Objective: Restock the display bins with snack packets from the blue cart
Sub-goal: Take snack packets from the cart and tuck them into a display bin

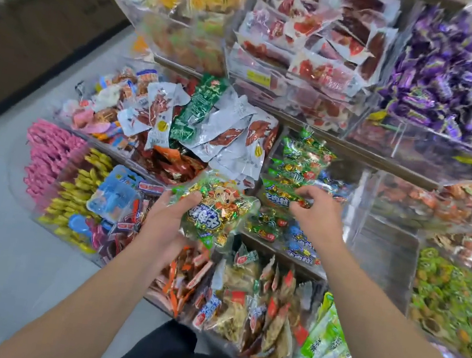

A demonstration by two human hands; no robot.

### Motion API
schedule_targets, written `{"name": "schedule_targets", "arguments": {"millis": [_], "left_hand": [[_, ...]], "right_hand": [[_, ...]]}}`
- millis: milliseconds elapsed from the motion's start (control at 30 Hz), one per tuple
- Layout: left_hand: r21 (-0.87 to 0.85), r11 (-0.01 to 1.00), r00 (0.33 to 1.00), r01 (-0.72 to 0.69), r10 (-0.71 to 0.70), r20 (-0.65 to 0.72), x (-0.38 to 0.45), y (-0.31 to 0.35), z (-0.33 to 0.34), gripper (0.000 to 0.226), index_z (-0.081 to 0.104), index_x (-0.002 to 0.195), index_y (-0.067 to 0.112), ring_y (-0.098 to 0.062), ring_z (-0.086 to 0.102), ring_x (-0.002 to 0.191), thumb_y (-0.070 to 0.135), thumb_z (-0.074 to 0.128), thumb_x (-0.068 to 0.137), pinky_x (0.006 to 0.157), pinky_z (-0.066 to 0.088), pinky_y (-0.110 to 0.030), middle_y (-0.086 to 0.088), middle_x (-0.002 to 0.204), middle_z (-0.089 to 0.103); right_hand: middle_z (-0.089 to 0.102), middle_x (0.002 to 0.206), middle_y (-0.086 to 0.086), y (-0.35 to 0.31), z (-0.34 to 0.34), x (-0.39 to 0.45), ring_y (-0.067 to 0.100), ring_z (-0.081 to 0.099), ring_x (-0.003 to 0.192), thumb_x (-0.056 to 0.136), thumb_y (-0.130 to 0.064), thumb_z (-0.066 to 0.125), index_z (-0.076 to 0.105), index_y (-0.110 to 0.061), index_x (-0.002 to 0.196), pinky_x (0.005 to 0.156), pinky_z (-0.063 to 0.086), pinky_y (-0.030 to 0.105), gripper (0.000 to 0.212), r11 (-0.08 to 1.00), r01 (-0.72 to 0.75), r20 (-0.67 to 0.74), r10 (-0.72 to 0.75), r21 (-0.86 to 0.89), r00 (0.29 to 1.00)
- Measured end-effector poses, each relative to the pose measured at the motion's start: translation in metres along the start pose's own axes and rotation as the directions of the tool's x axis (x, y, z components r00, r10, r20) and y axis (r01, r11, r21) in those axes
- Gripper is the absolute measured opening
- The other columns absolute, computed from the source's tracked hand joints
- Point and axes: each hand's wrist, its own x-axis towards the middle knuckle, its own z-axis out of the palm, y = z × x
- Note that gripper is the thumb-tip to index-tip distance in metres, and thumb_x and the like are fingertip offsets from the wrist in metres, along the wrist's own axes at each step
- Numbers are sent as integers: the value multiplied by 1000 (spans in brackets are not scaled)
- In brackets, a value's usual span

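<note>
My left hand (172, 218) grips a clear bag of small green and gold snack packets (218, 210) in front of the middle shelf. My right hand (313, 213) reaches into the clear bin (358, 194) of green and blue packets (302, 158) and pinches a green packet (284, 196) at the bin's front. The blue cart is out of view.
Clear acrylic bins in tiers hold other snacks: white and red packets (228, 138), purple candies (463, 81), red meat packs (320, 38), orange and brown packs (243, 302), green packs (453, 297). Pink and yellow items (56, 164) fill the left end. Grey floor lies to the left.
</note>
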Motion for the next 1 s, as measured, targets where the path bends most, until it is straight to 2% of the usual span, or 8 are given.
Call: {"name": "schedule_targets", "arguments": {"millis": [133, 233, 333, 433, 533, 700, 867, 1000], "left_hand": [[44, 998, 996, 37, -40, 83, 23, 25, 7, 113, 37, 152, 29, -43, 72, 95, 31, 92, 53, 69, 54, -70, -22, 148, 49], [99, 992, 989, 72, -83, 119, 36, 37, 9, 117, 39, 151, 28, -49, 59, 118, 32, 93, 48, 77, 53, -72, -20, 150, 47], [113, 990, 985, 79, -95, 145, 46, 42, 5, 93, 43, 148, 17, -49, 60, 119, 26, 86, 66, 78, 57, -64, -22, 143, 54], [90, 993, 976, 81, -97, 195, 50, 45, -1, 65, 52, 137, 11, -43, 66, 113, 24, 70, 77, 90, 52, -67, -22, 130, 65], [102, 992, 971, 77, -98, 217, 51, 49, -1, 56, 55, 131, 10, -38, 71, 103, 25, 68, 79, 81, 56, -62, -19, 123, 70], [119, 991, 976, 59, -82, 202, 50, 49, 3, 48, 57, 124, 11, -32, 74, 92, 24, 68, 80, 70, 61, -56, -14, 111, 74], [131, 991, 978, 40, -66, 199, 48, 46, 3, 53, 54, 130, 10, -38, 72, 101, 25, 67, 81, 92, 42, -76, -18, 120, 71], [118, 992, 978, 35, -59, 201, 46, 42, 0, 54, 53, 130, 9, -46, 65, 113, 25, 69, 81, 95, 37, -81, -22, 127, 67]], "right_hand": [[60, 105, -3, 2, 28, 10, 14, 55, 97, 86, -19, 71, 66, -15, 105, 79, 36, 26, 19, 997, -83, -106, 82, 2, 991], [56, 104, -2, 9, 44, 11, 17, 51, 93, 83, -21, 74, 55, -16, 105, 75, 32, 27, 29, 954, -240, -190, 273, 178, 943], [56, 91, -4, 14, 53, 13, 20, 53, 84, 82, -24, 77, 48, -19, 101, 67, 33, 27, 36, 886, -337, -207, 412, 318, 887], [52, 79, -16, 16, 59, 16, 10, 52, 71, 84, -27, 75, 50, -19, 98, 55, 30, 23, 30, 889, -345, -212, 415, 300, 885], [54, 80, -17, 18, 63, 20, -4, 48, 68, 86, -26, 73, 54, -18, 105, 54, 32, 15, 28, 903, -334, -212, 394, 272, 894], [60, 90, 4, 16, 62, 32, 21, 55, 72, 92, -27, 68, 48, -8, 125, 54, 34, 28, 43, 877, -446, -87, 466, 179, 880], [58, 86, -7, 22, 59, 27, 11, 56, 73, 85, -32, 74, 47, -18, 115, 53, 35, 23, 42, 820, -478, -71, 523, 315, 849], [61, 93, -5, 30, 55, 16, 13, 58, 76, 84, -32, 73, 49, -21, 113, 54, 36, 22, 39, 819, -455, -66, 506, 349, 860]]}}
